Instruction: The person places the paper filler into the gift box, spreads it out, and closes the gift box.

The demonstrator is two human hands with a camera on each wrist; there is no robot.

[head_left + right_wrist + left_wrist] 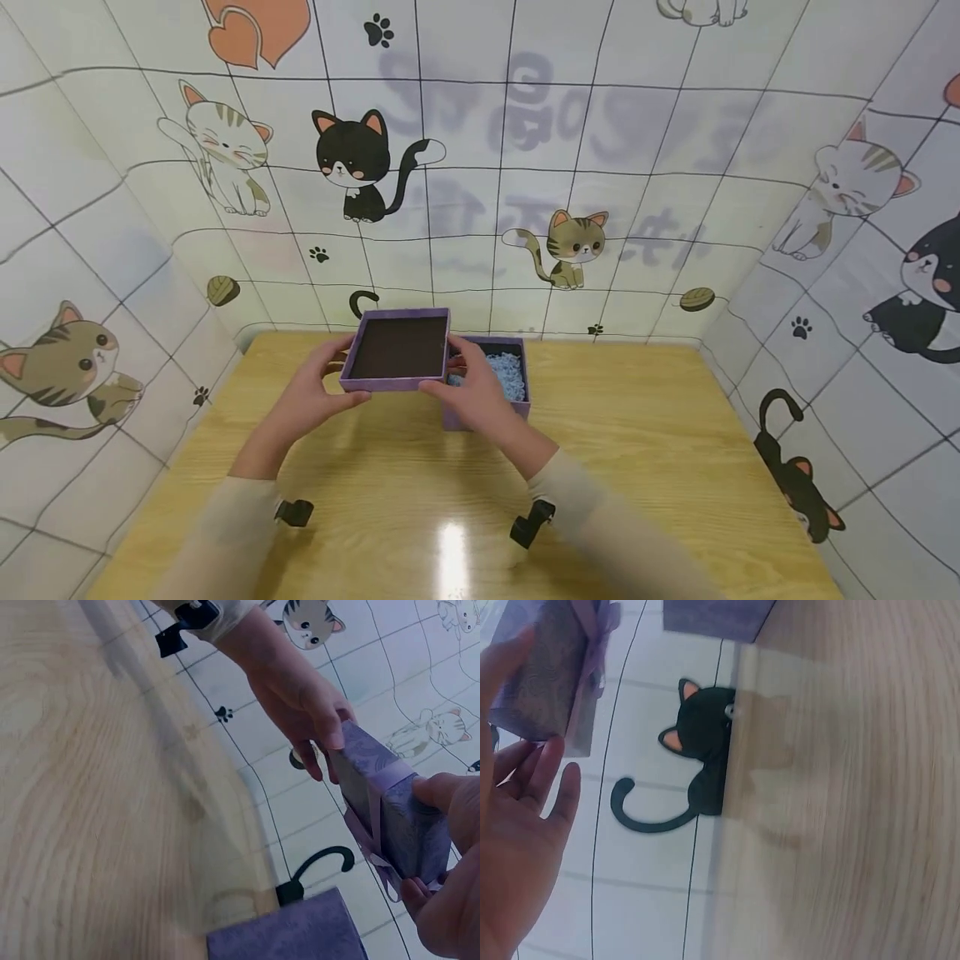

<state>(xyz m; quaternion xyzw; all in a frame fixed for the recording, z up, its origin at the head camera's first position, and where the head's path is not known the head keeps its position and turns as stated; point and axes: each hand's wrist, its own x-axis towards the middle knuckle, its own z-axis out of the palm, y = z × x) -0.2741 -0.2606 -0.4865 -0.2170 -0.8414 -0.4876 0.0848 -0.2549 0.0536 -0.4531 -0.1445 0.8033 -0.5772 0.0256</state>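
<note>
Both hands hold a square purple box lid (397, 385) in the air, its dark inner side turned up toward the head camera. My left hand (311, 396) grips the lid's left edge, thumb at the near corner. On the opposite edge, my right hand (474, 383) pinches it between thumb and fingers. A ribbon (390, 776) with a bow crosses the lid's outer face, seen in the right wrist view. Behind the right hand stands the purple box base (522, 367), partly covered by that hand and the lid. Light blue shredded filler (508, 377) lies in it.
The wooden table (637, 467) carries the box base near its back edge. A white tiled-pattern sheet with cartoon cats (352, 158) rises behind and on both sides. Small black devices (531, 523) are strapped at both wrists.
</note>
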